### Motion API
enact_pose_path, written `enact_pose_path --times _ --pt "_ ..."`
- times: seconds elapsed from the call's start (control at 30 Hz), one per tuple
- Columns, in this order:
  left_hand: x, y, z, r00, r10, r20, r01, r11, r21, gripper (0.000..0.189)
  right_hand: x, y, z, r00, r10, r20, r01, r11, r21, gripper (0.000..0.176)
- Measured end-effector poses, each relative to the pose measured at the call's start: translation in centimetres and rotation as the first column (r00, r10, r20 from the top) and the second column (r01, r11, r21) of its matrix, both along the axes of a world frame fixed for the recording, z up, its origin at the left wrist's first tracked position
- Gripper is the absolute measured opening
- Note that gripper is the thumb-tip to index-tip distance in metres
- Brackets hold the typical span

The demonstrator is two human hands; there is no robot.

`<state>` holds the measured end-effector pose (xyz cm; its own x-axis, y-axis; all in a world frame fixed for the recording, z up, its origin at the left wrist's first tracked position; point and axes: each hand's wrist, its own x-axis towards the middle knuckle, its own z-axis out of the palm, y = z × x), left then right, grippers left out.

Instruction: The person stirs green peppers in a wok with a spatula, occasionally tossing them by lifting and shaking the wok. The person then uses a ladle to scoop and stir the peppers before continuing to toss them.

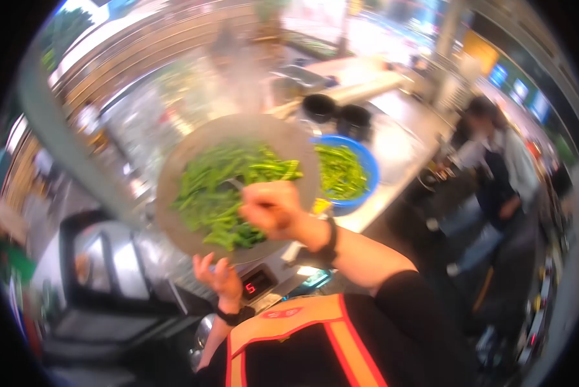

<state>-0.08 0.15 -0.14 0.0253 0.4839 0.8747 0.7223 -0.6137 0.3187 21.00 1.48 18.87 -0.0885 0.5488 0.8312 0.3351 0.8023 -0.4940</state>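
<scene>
A large wok (173, 219) holds chopped green vegetables (215, 180), with steam rising over them. My right hand (270, 208) is closed over the right part of the wok, around a utensil whose metal part shows just beyond the fingers; blur hides its full shape. Just below the wok's near rim is my left hand (218, 277), its fingers spread and nothing in it. A blue bowl (375, 171) with more green vegetables (341, 171) stands to the right of the wok.
Two black containers (353, 121) stand behind the blue bowl on the counter (399, 187). A red digit display (257, 284) is near my left hand. At the right, another person (496, 168) in a dark apron stands on the dark floor. Black-framed equipment (102, 264) is at the left.
</scene>
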Motion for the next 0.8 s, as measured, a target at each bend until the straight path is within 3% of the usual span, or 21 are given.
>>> enact_pose_path --times 0.03,0.07,0.1,0.33,0.47,0.53,0.67,0.8 --pt "-0.2 0.0 0.0 0.999 -0.049 -0.005 0.049 0.999 0.021 0.009 -0.8 0.4 -0.3 1.0 -0.008 -0.005 0.008 1.0 -0.009 0.017" --pt "-0.6 -0.5 -0.2 0.998 -0.042 -0.035 0.041 0.999 -0.022 0.021 -1.5 0.6 -0.6 0.999 0.019 -0.027 -0.02 1.0 -0.019 0.017" --pt "-0.5 -0.6 0.1 0.995 -0.088 -0.039 0.087 0.996 -0.034 0.021 -1.9 0.9 -0.7 0.997 0.059 -0.052 -0.061 0.998 -0.025 0.017" --pt "-0.2 0.2 0.5 0.998 -0.05 -0.047 0.051 0.999 0.011 0.028 -2.0 2.1 -0.6 0.992 0.088 -0.087 -0.09 0.996 -0.024 0.019" --pt "-0.1 0.2 0.2 0.998 -0.021 -0.054 0.022 1.0 0.017 0.014 -1.8 2.1 -1.3 0.995 0.093 0.024 -0.094 0.995 0.043 0.019" --pt "-0.4 0.0 0.1 0.999 -0.013 -0.05 0.013 1.0 -0.008 0.011 -1.8 2.0 -1.6 0.992 0.128 -0.012 -0.126 0.989 0.083 0.018" --pt "-0.3 -0.1 0.4 0.999 0.024 -0.034 -0.024 1.0 -0.012 0.017 -1.1 1.5 -1.4 0.99 0.143 0.012 -0.143 0.989 0.034 0.018" --pt "-0.3 -0.2 0.7 0.999 -0.039 -0.01 0.038 0.998 -0.04 0.021 -0.7 1.4 -1.4 0.986 0.164 -0.003 -0.164 0.985 -0.06 0.015"
